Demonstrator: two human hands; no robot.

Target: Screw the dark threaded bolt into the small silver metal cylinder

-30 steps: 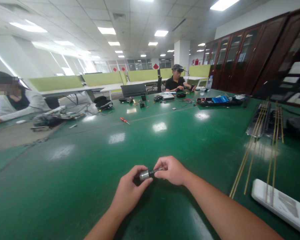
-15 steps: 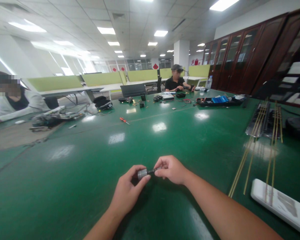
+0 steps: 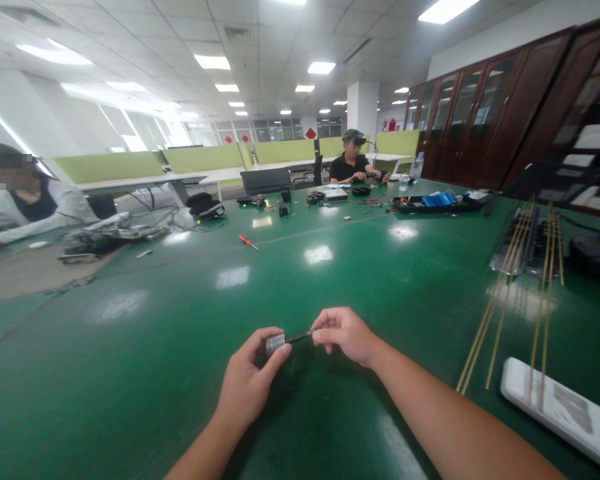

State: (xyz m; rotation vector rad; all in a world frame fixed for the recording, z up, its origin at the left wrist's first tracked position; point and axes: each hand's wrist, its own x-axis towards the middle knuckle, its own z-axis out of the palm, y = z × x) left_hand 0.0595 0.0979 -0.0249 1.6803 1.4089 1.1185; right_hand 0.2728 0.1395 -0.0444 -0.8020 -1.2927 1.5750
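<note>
Between the thumb and fingers of my left hand [image 3: 245, 377] is a small silver cylinder [image 3: 275, 344], which looks like a little motor. A thin dark stem or lead [image 3: 299, 337] runs from the cylinder's right end. My right hand [image 3: 347, 339] pinches the far end of that stem, and its fingertips hide the tip. Both hands are held over the near part of the green table [image 3: 175, 333], with the cylinder roughly level.
Long thin yellowish rods [image 3: 497, 313] and a white oblong case [image 3: 563, 407] lie at right. Farther off are an orange screwdriver [image 3: 247, 241], a black tray [image 3: 443, 203] and a black pouch [image 3: 205, 205]. Two people sit at the table, one far across, one at left.
My left hand has shifted slightly left with the silver cylinder. More of the dark stem shows between my hands, and my right hand has risen slightly.
</note>
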